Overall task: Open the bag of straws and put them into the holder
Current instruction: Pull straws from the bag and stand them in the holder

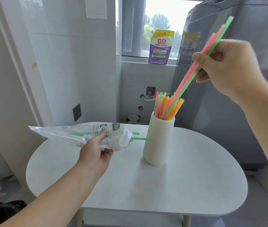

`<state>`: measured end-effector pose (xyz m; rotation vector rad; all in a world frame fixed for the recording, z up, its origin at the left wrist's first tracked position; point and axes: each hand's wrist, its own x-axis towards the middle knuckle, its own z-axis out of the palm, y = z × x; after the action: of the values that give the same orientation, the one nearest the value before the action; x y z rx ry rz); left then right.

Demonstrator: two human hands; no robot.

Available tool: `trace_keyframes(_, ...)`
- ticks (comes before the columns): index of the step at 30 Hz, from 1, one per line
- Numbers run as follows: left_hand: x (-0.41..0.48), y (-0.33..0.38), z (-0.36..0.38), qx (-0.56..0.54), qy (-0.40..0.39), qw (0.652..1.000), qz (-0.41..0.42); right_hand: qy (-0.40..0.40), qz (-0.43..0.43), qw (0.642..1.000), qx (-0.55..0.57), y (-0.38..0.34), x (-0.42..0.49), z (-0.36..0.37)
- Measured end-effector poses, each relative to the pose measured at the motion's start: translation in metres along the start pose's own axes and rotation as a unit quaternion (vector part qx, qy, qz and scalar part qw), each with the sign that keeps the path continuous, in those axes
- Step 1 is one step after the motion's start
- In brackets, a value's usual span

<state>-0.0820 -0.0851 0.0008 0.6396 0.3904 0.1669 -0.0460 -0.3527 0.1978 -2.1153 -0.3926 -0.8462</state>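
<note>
A cream ribbed holder (158, 141) stands upright on the white table (162, 185) and has several pink, green, yellow and orange straws (166, 107) in it. My right hand (230, 69) pinches a small bunch of pink and green straws (194, 69), tilted, with their lower ends at the holder's mouth. My left hand (97, 149) grips the mostly clear plastic straw bag (84, 133) above the table, left of the holder. Two green straws (142, 138) stick out of the bag's open end toward the holder.
A grey washing machine (228, 79) stands close behind and to the right of the table. A detergent pouch (161, 46) sits on the window sill. A black bag (3, 210) lies on the floor at lower left. Wall sockets are behind the table.
</note>
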Motion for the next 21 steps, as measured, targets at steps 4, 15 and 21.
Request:
trace_keyframes(4,0.0,0.0,0.001,0.007,-0.003,1.0,0.005,-0.029,0.019,0.999,-0.028,0.005,0.002,0.013)
trace_keyframes(15,0.0,-0.002,0.0,0.024,-0.015,1.0,0.007,-0.14,0.023,0.976,-0.166,0.03,-0.022,0.067)
trace_keyframes(21,0.001,-0.001,0.0,0.029,-0.018,0.999,0.013,-0.108,0.055,0.988,-0.099,0.035,-0.033,0.072)
